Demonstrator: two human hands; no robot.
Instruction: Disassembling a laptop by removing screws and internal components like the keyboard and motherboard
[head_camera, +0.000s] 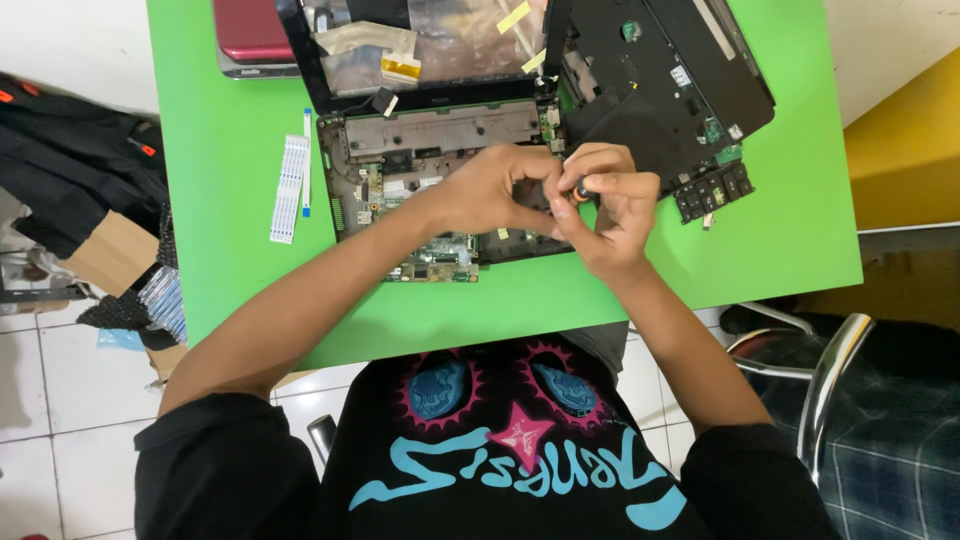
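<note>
A: Start nearest the person. What do the hands hold?

B: The right hand (610, 205) is curled around a small screwdriver with an orange collar (580, 193), pinching it upright at the fingertips. The left hand (495, 190) is cupped right against it, fingers bent in toward the tool's tip; whether it grips anything itself I cannot tell.

A: And what lies under them?

B: An opened laptop base (430, 160), its circuit board bare, sits on the green table (760, 240). The hands hover over its right part, the screwdriver roughly at three o'clock from the base's middle.

A: What is around it?

B: At nine o'clock from the base lies a flat white ribbon cable (289, 188), well apart from the hands. At two o'clock from the hands rests a removed black cover panel (680, 80), tilted, with a small strip of keys (715, 192) at its lower edge.

A: Farther off?

B: At twelve o'clock the laptop's screen frame (420, 45) stands open, foil and tape showing. At eleven o'clock, at the table's far edge, lies a red closed laptop (250, 35).
</note>
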